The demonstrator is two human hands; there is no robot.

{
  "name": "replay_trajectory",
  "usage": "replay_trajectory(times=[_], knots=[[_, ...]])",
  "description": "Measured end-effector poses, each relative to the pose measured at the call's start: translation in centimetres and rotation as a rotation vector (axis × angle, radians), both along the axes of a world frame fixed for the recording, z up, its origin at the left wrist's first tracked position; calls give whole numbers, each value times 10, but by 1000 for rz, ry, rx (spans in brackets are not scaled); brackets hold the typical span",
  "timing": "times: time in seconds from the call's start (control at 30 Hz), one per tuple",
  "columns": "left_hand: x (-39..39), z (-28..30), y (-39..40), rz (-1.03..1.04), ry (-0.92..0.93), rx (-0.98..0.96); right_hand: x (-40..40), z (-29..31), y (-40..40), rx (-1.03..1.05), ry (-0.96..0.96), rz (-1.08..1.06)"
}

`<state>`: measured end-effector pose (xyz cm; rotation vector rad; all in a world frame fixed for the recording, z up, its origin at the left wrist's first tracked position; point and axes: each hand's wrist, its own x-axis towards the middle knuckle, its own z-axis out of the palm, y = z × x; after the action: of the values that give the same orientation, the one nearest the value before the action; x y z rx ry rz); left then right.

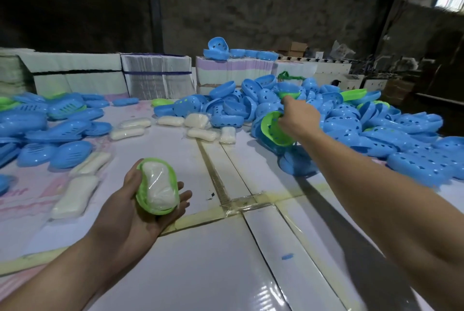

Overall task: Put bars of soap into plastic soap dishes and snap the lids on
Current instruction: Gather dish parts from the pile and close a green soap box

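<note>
The left hand lies palm up over the table, fingers cupped under a green dish with a wrapped bar of soap already seated in it; the dish has no lid yet. The right hand is stretched out to the pile of blue and green pieces beyond and to the right of that dish, its fingers pinching the rim of a green lid at the pile's near edge. The step in hand, I judge, is fetching that lid to close the filled dish. To do it well, lift the lid straight off the pile so the blue pieces beneath it do not slide, then turn it hollow side down on the way back. Keep the left palm level so the soap stays flat inside the dish; the wrapper's loose edges look likely to catch under the rim, so tuck them in first. Line up the long sides, set one end, and press round until it snaps. More loose soap bars lie beyond the dish, near the pile.
</note>
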<state>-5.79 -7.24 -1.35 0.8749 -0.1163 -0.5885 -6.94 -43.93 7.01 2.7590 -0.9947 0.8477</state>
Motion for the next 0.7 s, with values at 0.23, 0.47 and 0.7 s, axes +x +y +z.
replay_trajectory(times=[0.23, 0.47, 0.7], knots=[[6, 1, 1, -49, 54, 36, -11, 2, 103, 71, -87, 193], [4, 10, 0, 87, 78, -88, -7, -35, 233, 239, -202, 567], [15, 12, 7, 210, 88, -104, -14, -51, 240, 415, 132, 776]])
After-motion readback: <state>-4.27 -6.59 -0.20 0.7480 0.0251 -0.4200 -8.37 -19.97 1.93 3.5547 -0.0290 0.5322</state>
